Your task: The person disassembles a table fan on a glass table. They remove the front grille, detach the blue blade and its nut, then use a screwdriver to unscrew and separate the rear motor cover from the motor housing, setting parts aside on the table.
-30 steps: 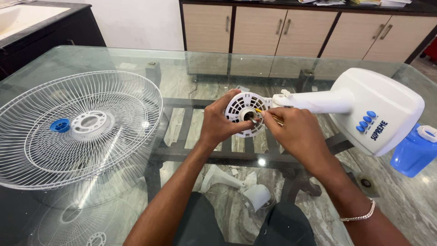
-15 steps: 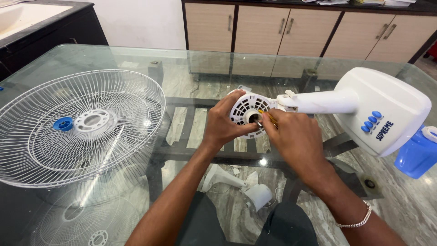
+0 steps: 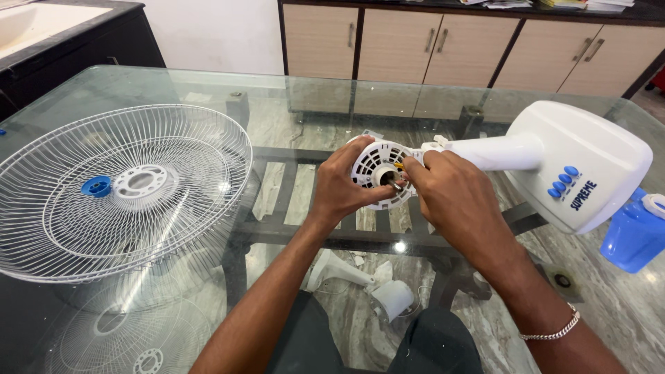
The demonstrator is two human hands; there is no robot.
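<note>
White fan motor (image 3: 379,173) gripped by left hand (image 3: 346,187), right hand (image 3: 450,201) fingers pinching its shaft (image 3: 393,183) (glass table (image 3: 291,111)).

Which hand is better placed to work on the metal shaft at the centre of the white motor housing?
Probably the right hand: its fingertips already pinch the metal shaft, while the left hand grips the white motor housing.

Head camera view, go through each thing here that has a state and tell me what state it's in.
fan motor housing: guard off, shaft bare, lying on the table.
fan guard: detached, lying flat on the glass.
left hand: gripping the housing rim.
right hand: fingertips pinched at the shaft.
cabinet doors: closed.
</note>
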